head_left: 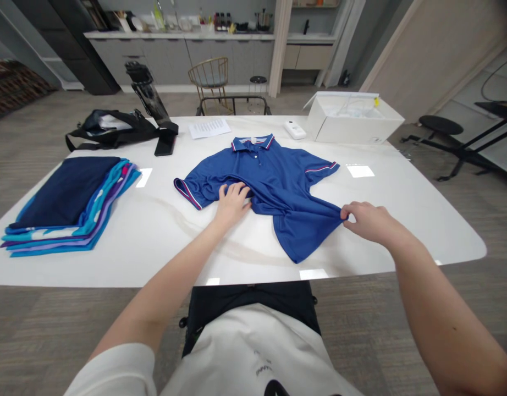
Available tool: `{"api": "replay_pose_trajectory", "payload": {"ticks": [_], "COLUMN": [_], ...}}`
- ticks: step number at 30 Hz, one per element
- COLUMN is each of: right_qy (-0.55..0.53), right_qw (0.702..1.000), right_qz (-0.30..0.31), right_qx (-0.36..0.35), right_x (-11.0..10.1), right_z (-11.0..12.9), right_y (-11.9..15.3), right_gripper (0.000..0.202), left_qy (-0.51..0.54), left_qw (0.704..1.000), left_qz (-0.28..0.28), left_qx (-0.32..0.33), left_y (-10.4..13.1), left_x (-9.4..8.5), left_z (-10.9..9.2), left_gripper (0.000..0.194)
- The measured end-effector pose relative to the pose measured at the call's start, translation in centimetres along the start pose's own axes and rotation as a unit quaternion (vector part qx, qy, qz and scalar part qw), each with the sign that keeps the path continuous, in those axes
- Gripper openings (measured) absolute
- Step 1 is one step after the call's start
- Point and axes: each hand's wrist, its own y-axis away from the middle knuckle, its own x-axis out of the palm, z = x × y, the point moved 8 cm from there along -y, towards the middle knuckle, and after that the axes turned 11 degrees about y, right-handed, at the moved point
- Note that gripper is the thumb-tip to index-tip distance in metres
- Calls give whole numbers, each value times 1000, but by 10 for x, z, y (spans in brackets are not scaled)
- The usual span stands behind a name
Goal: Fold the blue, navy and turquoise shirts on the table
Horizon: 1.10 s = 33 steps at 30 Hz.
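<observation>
A blue polo shirt [264, 175] lies on the white table in front of me, its collar pointing away and its collar and sleeve edges striped white and red. My right hand [367, 220] pinches the lower right hem between thumb and fingers, drawing that corner out to the right in taut folds. On the shirt's left side, below the sleeve, my left hand [233, 204] rests with bent fingers spread over the bunched fabric. Its fingertips touch a fold there. The left part of the shirt's body is rumpled and folded inward.
A stack of folded clothes [67, 192] sits at the left. Behind it are a black bag [113, 129], a dark bottle [148, 93] and a phone [165, 143]. A paper sheet [209, 128], a small white device [295, 130] and a white box [352, 124] line the far side.
</observation>
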Motion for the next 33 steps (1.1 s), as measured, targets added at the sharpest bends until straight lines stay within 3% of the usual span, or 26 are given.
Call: {"api": "replay_pose_trajectory", "payload": {"ticks": [2, 5, 7, 9, 12, 15, 20, 22, 27, 33], "right_qy": [38, -38, -126, -122, -68, -36, -60, -107, -246, -181], "right_qw": [998, 992, 980, 978, 985, 987, 980, 975, 953, 960], "right_qz": [-53, -104, -75, -74, -86, -73, -38, -46, -108, -181], "right_qx": [25, -54, -132, -151, -136, -139, -184, -187, -143, -114], "right_x": [-2, -10, -6, 0, 14, 25, 23, 15, -21, -62], "right_z": [8, 61, 108, 145, 172, 167, 123, 107, 87, 68], "right_y": [2, 11, 21, 33, 46, 50, 46, 48, 63, 76], "right_gripper": [17, 20, 22, 39, 35, 13, 13, 15, 13, 10], "left_qy": [17, 42, 73, 114, 154, 145, 45, -13, -127, -129], "left_qw": [996, 985, 984, 984, 984, 986, 985, 985, 991, 982], "left_qz": [41, 77, 65, 37, -7, -18, 66, 86, 37, -60], "left_qx": [77, 148, 149, 129, 84, 77, 151, 147, 7, -124], "left_y": [7, 13, 14, 19, 37, 59, 89, 97, 97, 74], "left_x": [12, 26, 28, 22, 7, -7, -12, -11, -25, -62], "left_z": [-22, -46, -54, -60, -66, -68, -62, -54, -23, 15], "left_gripper": [43, 30, 23, 22, 26, 30, 32, 35, 35, 29]}}
